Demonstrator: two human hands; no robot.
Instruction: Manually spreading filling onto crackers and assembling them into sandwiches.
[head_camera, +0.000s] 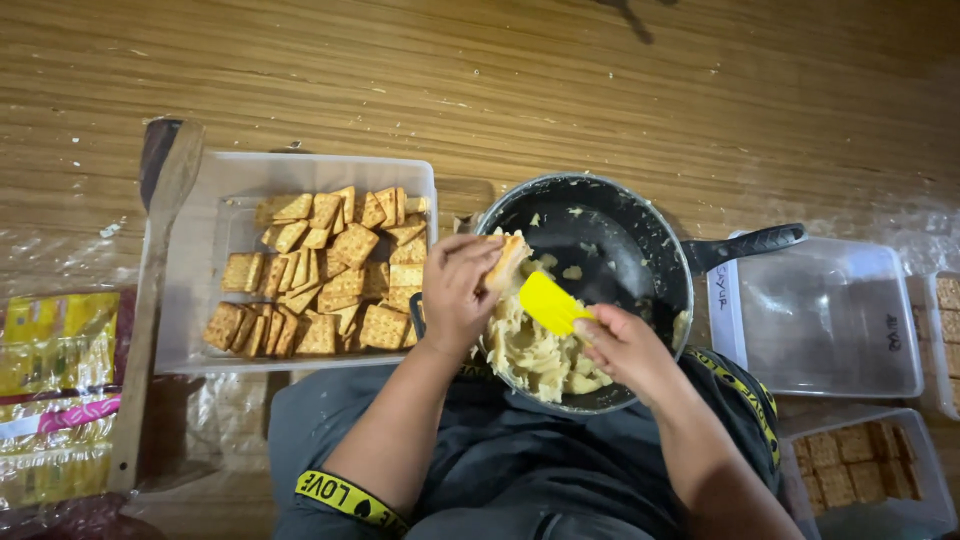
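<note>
The left hand (455, 290), fingers curled, pinches 1 square brown cracker (507, 260) over the round black metal pan (620, 215). The right hand (625, 345), wrist bent inward, grips a yellow silicone spatula (552, 303) against pale dough (530, 350) at the pan's near edge.

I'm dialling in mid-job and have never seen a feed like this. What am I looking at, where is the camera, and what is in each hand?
There is no machine here: these are a person's two bare hands, filmed by one camera worn on the head and looking straight down at the lap and a wooden floor.

The left hand holds a square cracker over a black frying pan. The right hand holds a yellow spatula, its blade close to the cracker. The pan holds a pale, lumpy filling.

To the left sits a clear plastic tub of loose crackers, with a long wooden paddle and a yellow packet beside it. To the right are a clear lidded tub and a tub of neatly lined crackers.
</note>
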